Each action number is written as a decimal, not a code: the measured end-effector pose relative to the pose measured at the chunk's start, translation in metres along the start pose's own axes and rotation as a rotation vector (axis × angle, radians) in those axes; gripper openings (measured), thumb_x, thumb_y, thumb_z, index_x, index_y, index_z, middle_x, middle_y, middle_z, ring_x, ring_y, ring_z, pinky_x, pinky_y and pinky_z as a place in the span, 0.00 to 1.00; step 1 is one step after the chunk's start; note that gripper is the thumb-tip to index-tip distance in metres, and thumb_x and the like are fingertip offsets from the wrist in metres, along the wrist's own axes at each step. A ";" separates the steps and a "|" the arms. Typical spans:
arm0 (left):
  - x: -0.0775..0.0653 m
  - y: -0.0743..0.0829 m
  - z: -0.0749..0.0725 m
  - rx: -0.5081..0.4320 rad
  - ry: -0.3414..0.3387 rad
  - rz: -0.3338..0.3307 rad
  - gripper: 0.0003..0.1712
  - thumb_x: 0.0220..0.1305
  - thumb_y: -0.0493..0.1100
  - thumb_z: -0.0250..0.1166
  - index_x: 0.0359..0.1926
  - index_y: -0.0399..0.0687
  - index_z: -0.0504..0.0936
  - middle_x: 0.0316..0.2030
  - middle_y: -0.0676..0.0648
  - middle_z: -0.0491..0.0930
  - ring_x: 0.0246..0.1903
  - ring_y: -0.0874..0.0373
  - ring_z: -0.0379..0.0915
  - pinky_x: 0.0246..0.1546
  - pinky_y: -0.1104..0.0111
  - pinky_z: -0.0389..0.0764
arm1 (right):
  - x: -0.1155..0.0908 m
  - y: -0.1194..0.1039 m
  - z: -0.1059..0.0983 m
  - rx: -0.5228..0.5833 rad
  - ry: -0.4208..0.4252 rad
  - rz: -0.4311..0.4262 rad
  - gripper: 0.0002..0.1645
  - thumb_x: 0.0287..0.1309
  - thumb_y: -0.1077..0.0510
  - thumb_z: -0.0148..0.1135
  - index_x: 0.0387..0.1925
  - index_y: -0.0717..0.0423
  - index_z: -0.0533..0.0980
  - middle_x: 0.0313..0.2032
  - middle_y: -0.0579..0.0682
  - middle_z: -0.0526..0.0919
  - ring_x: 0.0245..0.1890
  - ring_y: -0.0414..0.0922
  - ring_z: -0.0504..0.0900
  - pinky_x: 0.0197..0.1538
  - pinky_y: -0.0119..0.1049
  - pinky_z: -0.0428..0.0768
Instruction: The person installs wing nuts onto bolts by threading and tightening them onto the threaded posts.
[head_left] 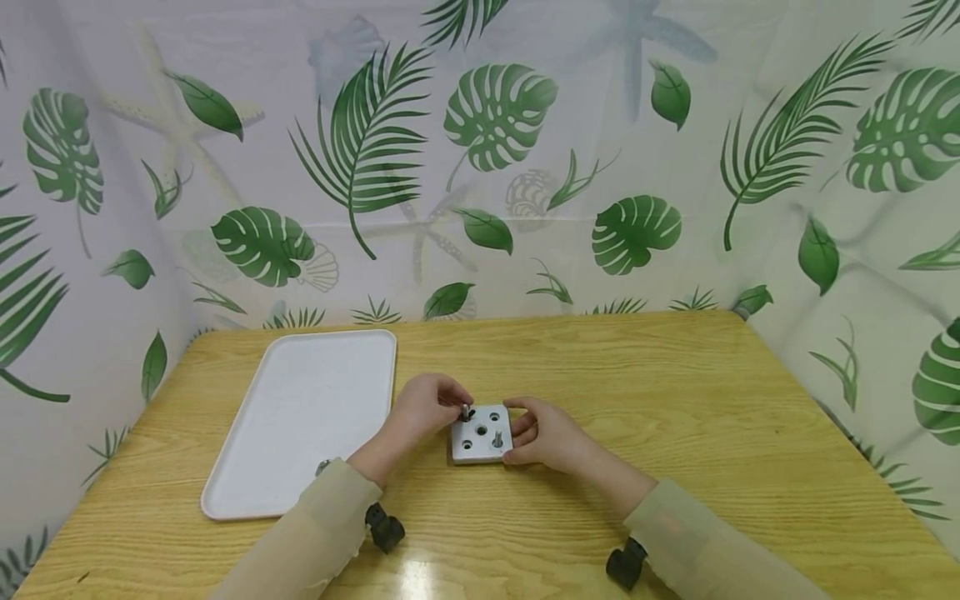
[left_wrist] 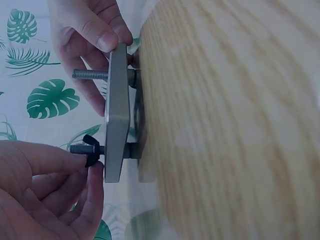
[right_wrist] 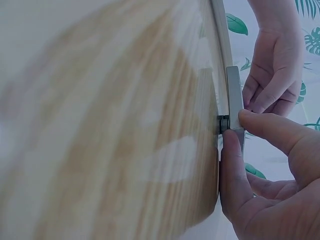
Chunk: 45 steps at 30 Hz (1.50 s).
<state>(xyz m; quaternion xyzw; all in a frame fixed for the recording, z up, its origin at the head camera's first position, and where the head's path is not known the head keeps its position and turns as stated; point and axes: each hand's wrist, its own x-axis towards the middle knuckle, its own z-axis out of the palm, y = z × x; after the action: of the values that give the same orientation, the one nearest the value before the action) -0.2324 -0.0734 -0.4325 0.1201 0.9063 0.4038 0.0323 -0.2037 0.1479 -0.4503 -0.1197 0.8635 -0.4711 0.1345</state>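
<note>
A square metal plate [head_left: 481, 454] with several holes sits raised over the table on bolt heads. Two threaded bolts rise through opposite corners. My left hand [head_left: 426, 407] is at the far left corner, where its thumb and fingers pinch a black wing nut [left_wrist: 92, 150] threaded on that bolt. The other bolt [left_wrist: 90, 74], at the near right corner, carries no nut above the plate. From the right side, my right hand [head_left: 551, 435] grips the plate's edge between thumb and fingers. In the right wrist view the thumb and a finger hold this edge close to a bolt head [right_wrist: 223, 124].
A white tray [head_left: 315, 400] lies to the left on the wooden table [head_left: 675, 400]. Beside the left sleeve, a small shiny metal piece [head_left: 322, 467] shows on the tray, partly hidden. A leaf-patterned cloth [head_left: 555, 250] hangs behind the table and at its sides.
</note>
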 end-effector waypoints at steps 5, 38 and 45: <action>0.001 -0.003 0.001 -0.008 0.012 0.016 0.09 0.69 0.30 0.67 0.43 0.43 0.91 0.42 0.46 0.90 0.45 0.53 0.84 0.50 0.59 0.85 | 0.001 -0.001 0.000 0.005 0.000 0.008 0.51 0.53 0.69 0.80 0.76 0.68 0.65 0.49 0.61 0.85 0.44 0.44 0.88 0.47 0.38 0.88; 0.003 -0.004 0.001 -0.053 -0.018 -0.067 0.03 0.66 0.32 0.72 0.40 0.41 0.90 0.37 0.45 0.89 0.36 0.58 0.82 0.38 0.70 0.82 | 0.000 -0.002 0.001 -0.003 -0.004 0.007 0.50 0.54 0.69 0.80 0.75 0.69 0.65 0.49 0.61 0.85 0.43 0.44 0.88 0.47 0.38 0.88; 0.004 -0.006 0.001 -0.048 -0.019 -0.019 0.09 0.70 0.28 0.66 0.41 0.43 0.90 0.41 0.45 0.89 0.41 0.56 0.83 0.46 0.64 0.83 | 0.000 -0.003 0.001 0.001 -0.001 0.013 0.50 0.54 0.69 0.80 0.75 0.68 0.65 0.49 0.61 0.85 0.43 0.44 0.88 0.47 0.37 0.87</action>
<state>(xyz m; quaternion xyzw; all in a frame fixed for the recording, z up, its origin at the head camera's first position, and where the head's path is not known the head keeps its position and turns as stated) -0.2367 -0.0755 -0.4372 0.1146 0.8972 0.4238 0.0477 -0.2034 0.1455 -0.4482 -0.1142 0.8640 -0.4705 0.1380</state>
